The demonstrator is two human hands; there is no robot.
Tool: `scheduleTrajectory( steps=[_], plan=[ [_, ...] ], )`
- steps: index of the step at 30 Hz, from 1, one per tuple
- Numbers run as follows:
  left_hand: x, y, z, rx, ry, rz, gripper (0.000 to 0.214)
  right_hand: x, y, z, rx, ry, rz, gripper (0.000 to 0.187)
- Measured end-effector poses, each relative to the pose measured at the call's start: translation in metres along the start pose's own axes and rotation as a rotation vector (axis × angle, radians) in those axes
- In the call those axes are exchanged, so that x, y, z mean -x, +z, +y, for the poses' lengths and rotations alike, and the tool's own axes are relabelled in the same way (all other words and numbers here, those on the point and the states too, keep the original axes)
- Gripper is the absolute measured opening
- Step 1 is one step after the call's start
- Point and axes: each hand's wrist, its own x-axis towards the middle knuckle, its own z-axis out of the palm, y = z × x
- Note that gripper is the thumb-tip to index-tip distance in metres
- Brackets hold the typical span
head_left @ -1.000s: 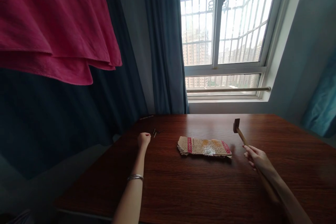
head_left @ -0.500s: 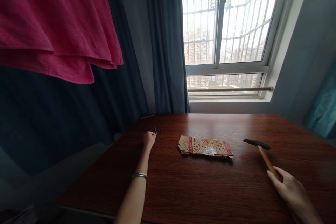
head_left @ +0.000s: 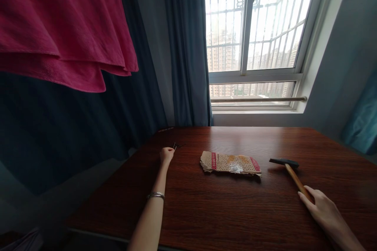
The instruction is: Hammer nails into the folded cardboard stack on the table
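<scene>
My left hand [head_left: 166,154] reaches far out to the table's left side, fingers curled at a small cluster of dark nails [head_left: 176,146]; whether it grips one I cannot make out. A bracelet sits on that wrist. My right hand [head_left: 321,210] is wrapped around the wooden handle of a hammer [head_left: 290,174], whose dark head rests on the brown wooden table [head_left: 224,208]. Between my hands lies a flat piece of cardboard [head_left: 230,163] with red bands, many small dots and a shiny patch.
A barred window [head_left: 253,35] with grey-blue curtains [head_left: 185,47] stands behind the table. Red cloth [head_left: 61,27] hangs at the upper left. A thin stick [head_left: 165,129] lies at the table's far left corner. Teal fabric [head_left: 362,125] shows at the right.
The hammer swung down from upright beside the cardboard to lie on the table further right. My left hand slid forward to the nails.
</scene>
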Motion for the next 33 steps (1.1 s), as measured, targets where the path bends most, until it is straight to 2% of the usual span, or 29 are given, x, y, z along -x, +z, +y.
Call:
scheduleTrajectory(
  steps=[4, 8, 14, 19, 22, 27, 33],
  plan=[
    [-0.003, -0.003, -0.009, 0.110, -0.050, 0.043, 0.018, 0.000, 0.003, 0.001, -0.015, -0.031, 0.037, 0.044],
    [-0.005, -0.002, -0.009, 0.100, -0.052, 0.042, 0.017, 0.000, 0.008, 0.002, -0.007, -0.061, 0.034, 0.042],
    [-0.015, 0.004, -0.001, -0.107, 0.037, -0.011, 0.013, 0.001, 0.013, 0.002, 0.045, -0.071, 0.001, 0.045],
    [-0.024, 0.000, 0.004, -0.244, 0.102, -0.116, 0.016, 0.002, 0.009, -0.002, 0.063, -0.051, -0.023, 0.044],
    [-0.027, -0.001, 0.007, -0.308, 0.092, -0.166, 0.014, 0.003, 0.005, -0.006, 0.042, -0.025, -0.045, 0.045],
    [-0.025, 0.000, 0.014, -0.388, 0.048, -0.172, 0.016, 0.003, -0.005, -0.013, 0.002, 0.009, -0.075, 0.047],
    [-0.025, -0.003, 0.030, -0.488, 0.069, -0.213, 0.025, 0.000, -0.015, -0.016, -0.015, 0.020, -0.095, 0.046]
  ],
)
